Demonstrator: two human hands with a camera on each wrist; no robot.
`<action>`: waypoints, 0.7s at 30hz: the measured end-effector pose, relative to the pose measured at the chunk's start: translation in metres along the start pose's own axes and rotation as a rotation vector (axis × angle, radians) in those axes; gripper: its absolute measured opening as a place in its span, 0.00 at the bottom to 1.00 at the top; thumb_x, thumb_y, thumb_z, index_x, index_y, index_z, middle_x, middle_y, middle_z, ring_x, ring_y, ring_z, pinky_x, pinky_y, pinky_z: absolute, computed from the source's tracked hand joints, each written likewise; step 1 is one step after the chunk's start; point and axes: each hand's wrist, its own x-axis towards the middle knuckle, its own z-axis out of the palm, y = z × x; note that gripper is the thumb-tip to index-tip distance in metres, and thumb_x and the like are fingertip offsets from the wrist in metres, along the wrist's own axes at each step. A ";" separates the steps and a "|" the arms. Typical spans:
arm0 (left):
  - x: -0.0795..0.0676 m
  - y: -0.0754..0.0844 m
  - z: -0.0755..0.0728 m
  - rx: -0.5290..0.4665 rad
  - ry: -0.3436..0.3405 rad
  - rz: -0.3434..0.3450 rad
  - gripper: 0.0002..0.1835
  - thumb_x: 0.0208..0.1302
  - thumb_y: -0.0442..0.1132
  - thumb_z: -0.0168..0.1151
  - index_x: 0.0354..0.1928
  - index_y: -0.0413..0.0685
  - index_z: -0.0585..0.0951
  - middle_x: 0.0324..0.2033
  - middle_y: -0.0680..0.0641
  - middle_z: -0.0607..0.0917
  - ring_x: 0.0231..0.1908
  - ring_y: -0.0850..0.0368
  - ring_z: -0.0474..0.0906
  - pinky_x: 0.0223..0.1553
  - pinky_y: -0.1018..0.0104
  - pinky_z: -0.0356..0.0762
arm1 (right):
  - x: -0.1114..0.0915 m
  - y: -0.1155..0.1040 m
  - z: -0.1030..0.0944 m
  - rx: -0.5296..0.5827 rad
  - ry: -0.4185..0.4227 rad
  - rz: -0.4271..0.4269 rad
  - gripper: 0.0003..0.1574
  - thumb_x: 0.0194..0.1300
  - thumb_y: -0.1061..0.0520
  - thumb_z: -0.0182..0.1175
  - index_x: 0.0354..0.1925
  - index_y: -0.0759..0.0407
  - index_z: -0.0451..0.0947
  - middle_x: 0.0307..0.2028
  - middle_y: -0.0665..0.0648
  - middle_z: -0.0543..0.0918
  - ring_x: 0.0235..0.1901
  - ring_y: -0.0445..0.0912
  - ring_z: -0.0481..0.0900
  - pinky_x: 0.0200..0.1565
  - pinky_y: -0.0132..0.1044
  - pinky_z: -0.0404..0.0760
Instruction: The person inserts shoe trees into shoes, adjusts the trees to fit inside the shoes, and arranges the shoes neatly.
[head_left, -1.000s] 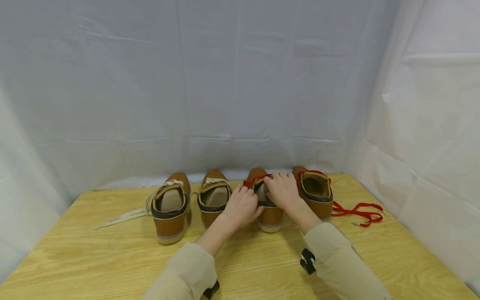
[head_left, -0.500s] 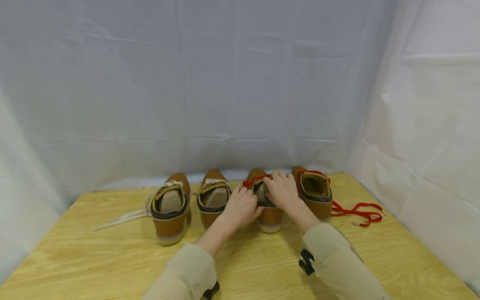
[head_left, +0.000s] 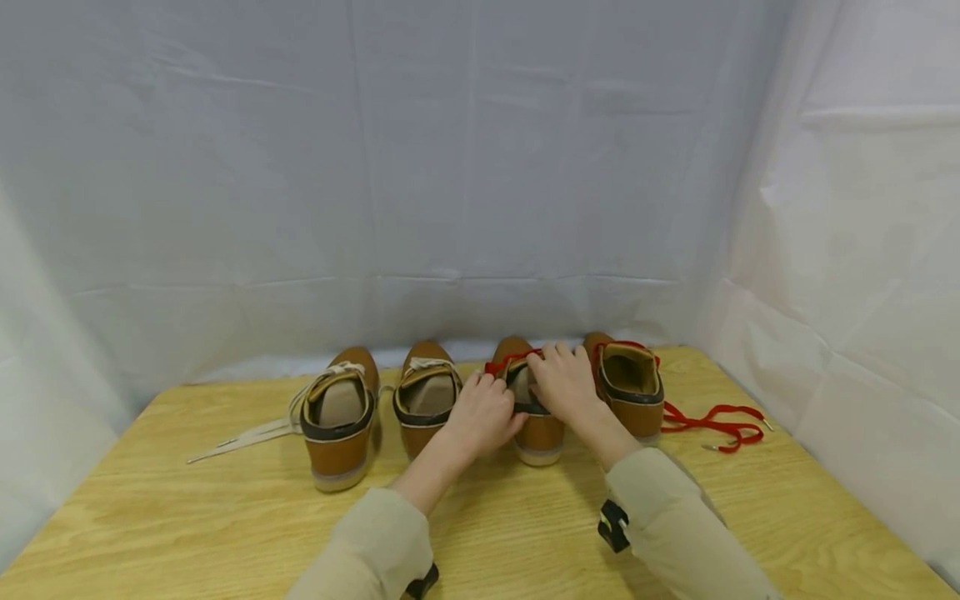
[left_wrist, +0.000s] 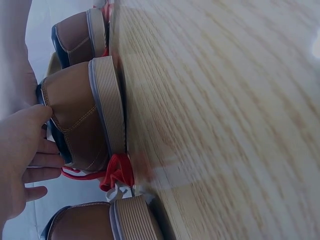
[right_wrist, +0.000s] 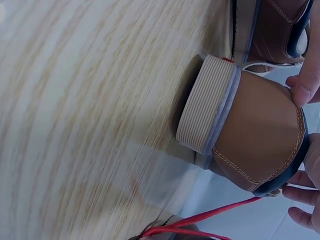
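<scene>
Third from the left in a row of brown shoes stands a brown leather shoe (head_left: 540,432) with a dark collar and red laces (head_left: 498,365). My left hand (head_left: 483,410) holds its left side, the thumb on the heel edge in the left wrist view. On the right, my right hand (head_left: 567,382) grips the collar, with fingers over the outside. The heel (right_wrist: 260,125) shows large in the right wrist view, its ribbed pale sole on the table. A bunch of red lace (left_wrist: 120,172) hangs at the shoe's left side. The shoe's front is partly hidden by the hands.
Another red-laced shoe (head_left: 637,408) stands at the right, its laces (head_left: 723,427) trailing across the wooden table (head_left: 187,517). Two cream-laced shoes stand left: the outer shoe (head_left: 337,458) and the inner shoe (head_left: 423,417). A white sheet (head_left: 420,167) rises behind.
Both hands stay on the same shoe with almost no movement. The view shifts very slightly; the shoes and laces keep their places.
</scene>
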 end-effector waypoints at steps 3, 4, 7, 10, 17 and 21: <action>0.000 0.000 0.000 -0.001 0.007 0.000 0.20 0.60 0.57 0.58 0.27 0.46 0.82 0.30 0.48 0.81 0.36 0.51 0.75 0.46 0.58 0.70 | 0.000 -0.001 -0.001 -0.009 -0.006 0.005 0.18 0.54 0.47 0.67 0.41 0.53 0.78 0.38 0.58 0.78 0.39 0.53 0.74 0.39 0.48 0.71; 0.000 0.000 0.000 0.000 0.010 0.000 0.20 0.60 0.57 0.58 0.27 0.46 0.82 0.30 0.48 0.81 0.36 0.51 0.75 0.46 0.58 0.70 | 0.000 -0.001 -0.001 -0.010 -0.006 0.006 0.18 0.55 0.47 0.67 0.41 0.52 0.78 0.38 0.58 0.78 0.39 0.53 0.74 0.39 0.48 0.71; -0.001 0.000 0.000 0.002 0.011 -0.002 0.20 0.60 0.57 0.58 0.26 0.46 0.81 0.30 0.48 0.81 0.36 0.51 0.75 0.46 0.58 0.70 | 0.000 -0.002 -0.002 -0.015 -0.004 0.006 0.17 0.55 0.47 0.67 0.41 0.52 0.79 0.38 0.58 0.78 0.39 0.53 0.74 0.39 0.48 0.71; -0.001 0.000 -0.001 0.002 0.009 -0.004 0.20 0.60 0.57 0.58 0.26 0.46 0.81 0.29 0.48 0.81 0.36 0.51 0.75 0.46 0.58 0.69 | 0.000 -0.003 -0.003 -0.014 -0.004 0.009 0.16 0.55 0.47 0.66 0.40 0.52 0.79 0.38 0.58 0.78 0.39 0.53 0.74 0.39 0.48 0.71; 0.000 0.001 -0.001 0.005 -0.002 -0.005 0.20 0.61 0.57 0.57 0.27 0.47 0.81 0.30 0.48 0.81 0.36 0.51 0.76 0.46 0.58 0.69 | 0.000 -0.002 -0.002 -0.001 0.014 0.008 0.15 0.55 0.47 0.67 0.39 0.52 0.79 0.37 0.59 0.79 0.38 0.53 0.74 0.38 0.48 0.71; 0.001 0.002 -0.001 0.014 -0.027 -0.008 0.21 0.61 0.57 0.56 0.29 0.47 0.82 0.32 0.48 0.81 0.37 0.51 0.76 0.47 0.58 0.69 | -0.001 0.000 -0.001 0.032 0.019 0.007 0.17 0.54 0.47 0.67 0.40 0.54 0.79 0.38 0.59 0.79 0.39 0.53 0.74 0.40 0.50 0.72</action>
